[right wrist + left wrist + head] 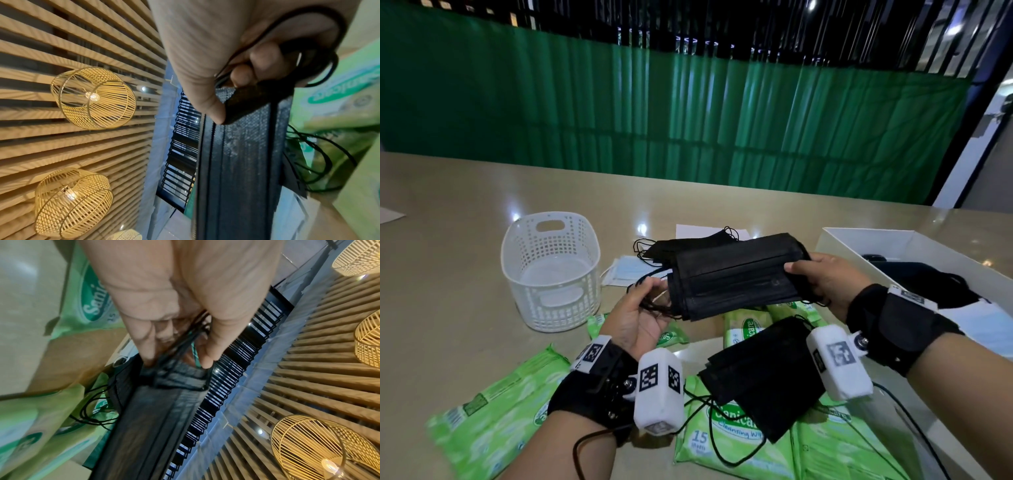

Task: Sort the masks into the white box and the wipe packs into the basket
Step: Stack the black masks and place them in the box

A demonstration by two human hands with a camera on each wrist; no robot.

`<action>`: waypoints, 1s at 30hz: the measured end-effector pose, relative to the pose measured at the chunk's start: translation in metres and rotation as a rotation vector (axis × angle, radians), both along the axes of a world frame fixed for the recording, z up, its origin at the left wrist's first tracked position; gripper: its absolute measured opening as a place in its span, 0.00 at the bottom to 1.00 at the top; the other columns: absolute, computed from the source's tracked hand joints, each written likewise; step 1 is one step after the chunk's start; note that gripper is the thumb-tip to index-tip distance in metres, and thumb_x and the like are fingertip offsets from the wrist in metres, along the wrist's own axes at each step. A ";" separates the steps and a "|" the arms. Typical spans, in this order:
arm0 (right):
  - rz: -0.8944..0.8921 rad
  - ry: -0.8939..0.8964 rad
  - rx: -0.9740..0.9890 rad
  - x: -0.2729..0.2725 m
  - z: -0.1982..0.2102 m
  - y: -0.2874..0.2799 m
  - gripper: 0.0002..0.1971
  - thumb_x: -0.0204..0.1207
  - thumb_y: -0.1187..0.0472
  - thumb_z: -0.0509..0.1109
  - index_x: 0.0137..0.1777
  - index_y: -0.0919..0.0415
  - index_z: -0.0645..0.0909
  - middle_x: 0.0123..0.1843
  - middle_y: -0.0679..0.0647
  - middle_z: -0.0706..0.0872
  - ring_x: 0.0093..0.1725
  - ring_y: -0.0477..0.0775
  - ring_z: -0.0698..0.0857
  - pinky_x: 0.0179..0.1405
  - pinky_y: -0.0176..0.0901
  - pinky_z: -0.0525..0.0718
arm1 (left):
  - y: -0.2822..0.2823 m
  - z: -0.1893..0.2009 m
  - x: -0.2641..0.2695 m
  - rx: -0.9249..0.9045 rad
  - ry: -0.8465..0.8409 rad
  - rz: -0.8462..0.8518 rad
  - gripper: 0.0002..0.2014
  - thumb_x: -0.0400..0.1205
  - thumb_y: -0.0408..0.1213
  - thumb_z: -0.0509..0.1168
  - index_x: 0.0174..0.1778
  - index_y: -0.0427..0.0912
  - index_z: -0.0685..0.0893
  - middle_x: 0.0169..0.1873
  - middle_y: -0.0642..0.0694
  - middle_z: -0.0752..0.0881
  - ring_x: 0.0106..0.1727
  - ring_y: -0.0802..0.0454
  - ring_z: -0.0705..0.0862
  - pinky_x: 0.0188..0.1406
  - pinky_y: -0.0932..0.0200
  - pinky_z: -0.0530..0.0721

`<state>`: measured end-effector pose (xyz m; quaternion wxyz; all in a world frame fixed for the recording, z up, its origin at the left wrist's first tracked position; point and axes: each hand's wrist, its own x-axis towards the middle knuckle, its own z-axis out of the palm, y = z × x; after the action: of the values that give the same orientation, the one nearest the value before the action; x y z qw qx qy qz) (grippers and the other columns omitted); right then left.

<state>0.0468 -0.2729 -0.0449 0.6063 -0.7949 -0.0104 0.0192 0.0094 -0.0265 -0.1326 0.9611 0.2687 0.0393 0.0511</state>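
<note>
A stack of black masks (736,277) (156,415) (242,162) hangs in the air above the table, held at both ends. My left hand (640,315) (174,337) pinches its left edge and ear loops. My right hand (822,277) (224,91) grips the right edge, thumb on top. More black masks (763,373) lie on green wipe packs (732,442) near me. Another black pile (688,245) and light blue masks (625,270) lie behind. The white basket (551,274) stands empty at the left. The white box (866,246) at the right holds black masks (917,277).
Wipe packs (493,421) spread over the near table, one at my left forearm. A white sheet (695,230) lies under the far masks. A green curtain (688,120) runs behind the table. Thin black cables trail near the box's front corner.
</note>
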 end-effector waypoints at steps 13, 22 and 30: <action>0.040 0.174 -0.070 0.007 0.014 -0.031 0.10 0.80 0.60 0.65 0.37 0.61 0.76 0.16 0.45 0.60 0.14 0.43 0.57 0.13 0.31 0.56 | 0.016 0.003 -0.004 -0.115 -0.061 -0.061 0.09 0.64 0.35 0.73 0.39 0.40 0.86 0.14 0.52 0.66 0.11 0.60 0.64 0.15 0.70 0.74; 0.060 0.177 0.249 -0.006 0.041 -0.039 0.08 0.81 0.71 0.57 0.47 0.58 0.74 0.24 0.51 0.67 0.16 0.45 0.70 0.36 0.46 0.83 | 0.001 0.015 -0.016 0.051 0.021 -0.063 0.16 0.76 0.44 0.62 0.57 0.50 0.87 0.24 0.48 0.73 0.21 0.55 0.70 0.22 0.66 0.78; -0.041 -0.028 0.385 -0.003 0.085 -0.101 0.15 0.81 0.76 0.53 0.39 0.59 0.74 0.28 0.53 0.80 0.20 0.43 0.81 0.21 0.30 0.81 | -0.025 0.076 0.002 0.283 -0.093 -0.173 0.17 0.78 0.38 0.64 0.63 0.40 0.79 0.26 0.47 0.80 0.25 0.54 0.80 0.30 0.58 0.87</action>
<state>0.0439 -0.3744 0.0404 0.7471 -0.6646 -0.0062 -0.0065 0.0115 -0.0511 -0.0567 0.9153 0.4009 -0.0361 -0.0142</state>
